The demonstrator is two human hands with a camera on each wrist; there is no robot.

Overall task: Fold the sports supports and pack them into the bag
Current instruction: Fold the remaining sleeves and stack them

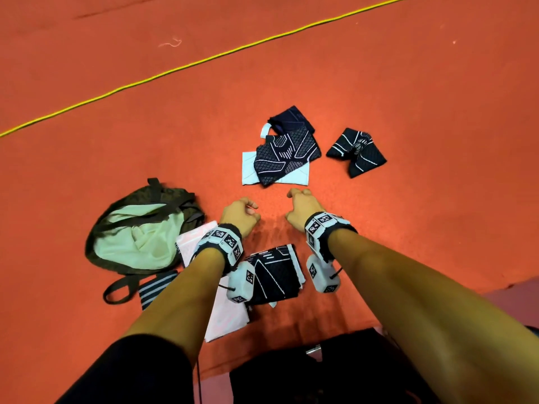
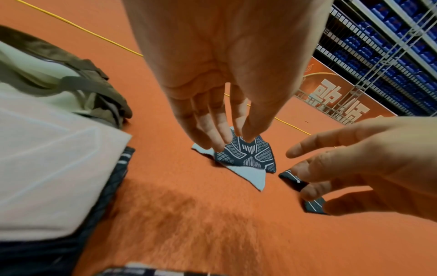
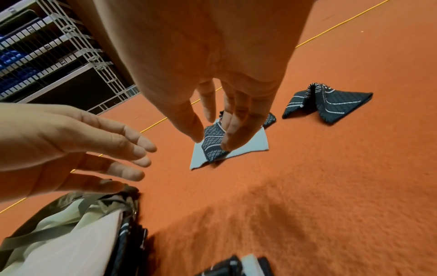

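Dim warm light, edges blurry, fisheye distortion

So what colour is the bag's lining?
Pale mint green inside the olive bag; head view shows it best.

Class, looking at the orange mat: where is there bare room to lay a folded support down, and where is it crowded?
Free: the mat right of the right hand, and the strip up to the yellow cord. Crowded: by the bag, and under the wrists, around the near support.

Folded support [image 1: 274, 275] half under left wrist, bag [image 2: 47, 61] blurred, edge-cropped
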